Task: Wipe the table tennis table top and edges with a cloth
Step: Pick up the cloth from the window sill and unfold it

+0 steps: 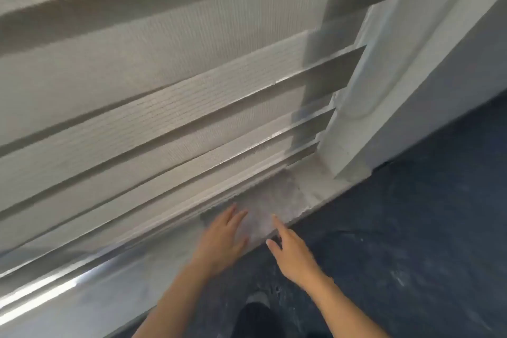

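No table tennis table is in view. My left hand (219, 239) reaches forward with straight fingers over a pale window sill (310, 195) and holds nothing. My right hand (290, 252) is beside it at the sill's front edge, its fingers extended and empty. Between the two hands lies a pale grey patch (260, 217) on the sill. The frame is too blurred to tell whether it is a cloth, or whether either hand touches it.
A striped grey and white blind (164, 90) fills the wall above the sill. A white pillar (411, 77) stands at the right. Below is a dark blue floor (411, 241) with pale scuffs, and my dark shoe (258, 310) is near the bottom edge.
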